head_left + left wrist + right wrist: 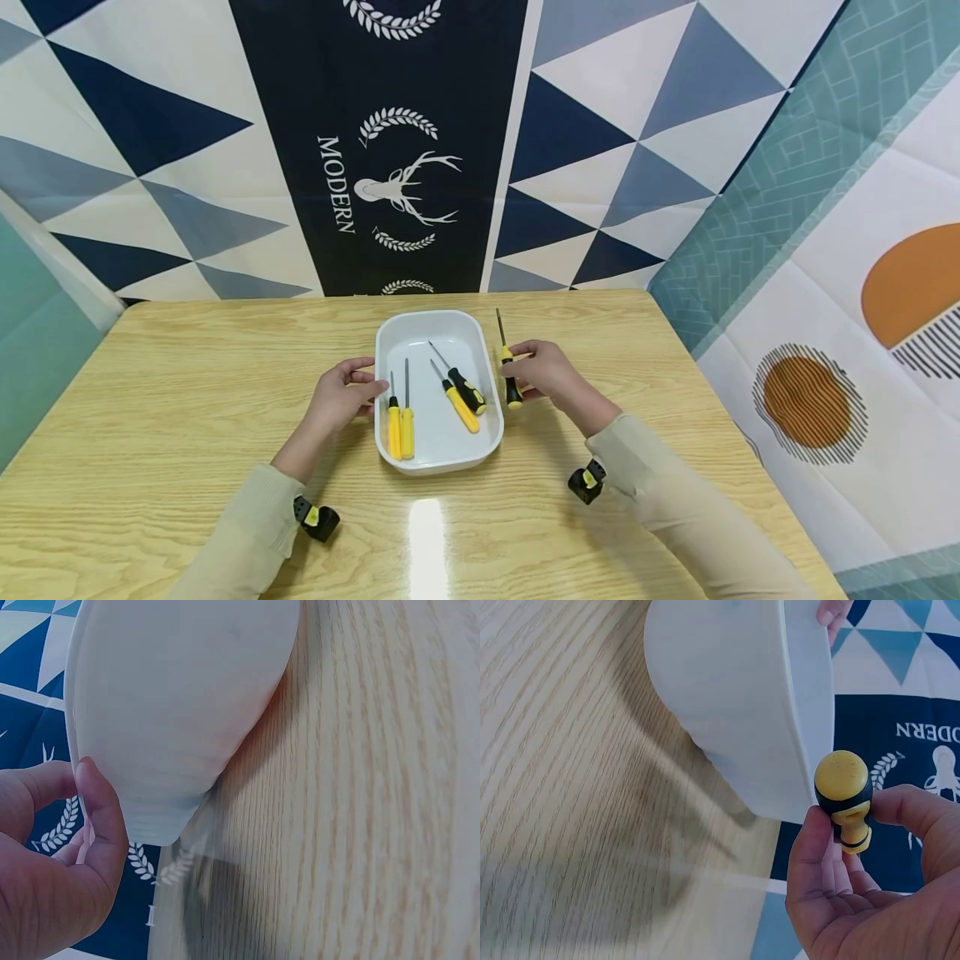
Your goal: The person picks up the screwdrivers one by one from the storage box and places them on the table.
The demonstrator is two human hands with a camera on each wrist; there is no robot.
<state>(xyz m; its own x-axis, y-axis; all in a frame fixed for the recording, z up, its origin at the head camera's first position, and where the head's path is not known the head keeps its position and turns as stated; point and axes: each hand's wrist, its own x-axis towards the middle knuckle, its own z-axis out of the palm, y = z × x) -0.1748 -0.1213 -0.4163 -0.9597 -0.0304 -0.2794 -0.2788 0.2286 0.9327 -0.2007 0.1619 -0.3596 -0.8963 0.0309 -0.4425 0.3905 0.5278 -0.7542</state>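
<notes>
A white plastic tray (431, 437) stands on the table, and my left hand (337, 396) pinches its left rim, thumb over the edge and fingers outside. In the left wrist view the tray wall (180, 697) fills the upper middle. My right hand (551, 371) holds a screwdriver (513, 390) by its yellow-and-black handle, just outside the tray's right side, shaft pointing away from me. The handle's yellow end (841, 774) faces the right wrist camera. Inside the tray, two yellow-handled screwdrivers (407, 433) lie along the left; a yellow one (461, 408) and a black-and-yellow one (467, 390) lie at the right.
The light wooden table (187, 400) extends on both sides of the tray. Behind it hangs a patterned cloth (405, 75) with triangles and a deer's head. Another patterned cloth (885, 350) borders the table on the right.
</notes>
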